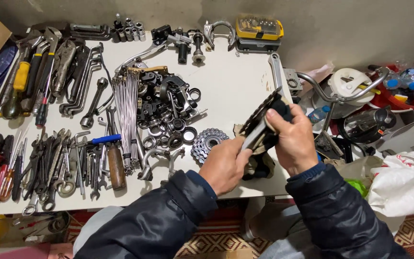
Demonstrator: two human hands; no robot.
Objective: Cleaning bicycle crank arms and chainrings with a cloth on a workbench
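Head view, from left to right: wrenches (53, 168) and a bundle of spokes (126, 120) lie well left of the fingers, and a freewheel cog cluster (208, 143) sits just beside the left hand (225, 165). That hand is closed around a crank arm with its chainring (260, 120). The right hand (291, 139) presses a dark rag (278, 112) against the chainring, fingers curled over it.

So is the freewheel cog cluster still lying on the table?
Yes, the cog cluster lies flat on the white table, just beyond the left hand.
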